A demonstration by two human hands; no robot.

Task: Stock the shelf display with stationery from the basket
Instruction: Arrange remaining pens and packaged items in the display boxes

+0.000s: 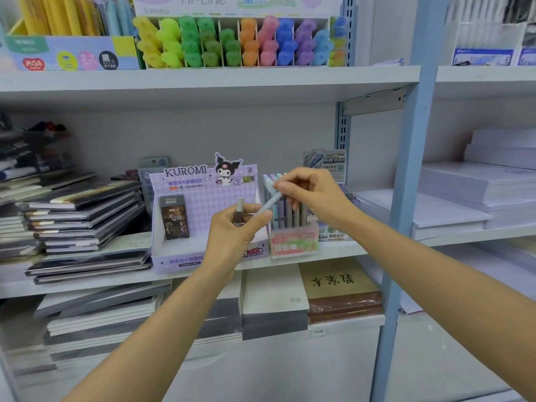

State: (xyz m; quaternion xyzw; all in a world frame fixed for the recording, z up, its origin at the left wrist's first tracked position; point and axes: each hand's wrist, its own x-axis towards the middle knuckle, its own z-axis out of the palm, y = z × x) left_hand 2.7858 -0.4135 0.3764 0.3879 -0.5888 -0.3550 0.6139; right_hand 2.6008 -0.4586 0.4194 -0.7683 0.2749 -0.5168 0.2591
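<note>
As left hand grips brown pen and right hand blue pen, pink box (upright pastel pens inside) behind.

A stationery shop: shelves of boxed highlighters and notebooks.

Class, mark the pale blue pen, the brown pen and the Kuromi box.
pale blue pen [269, 203]: head view, mid-barrel.
brown pen [240, 210]: head view, upper barrel.
Kuromi box [185, 171]: head view, printed title.
</note>
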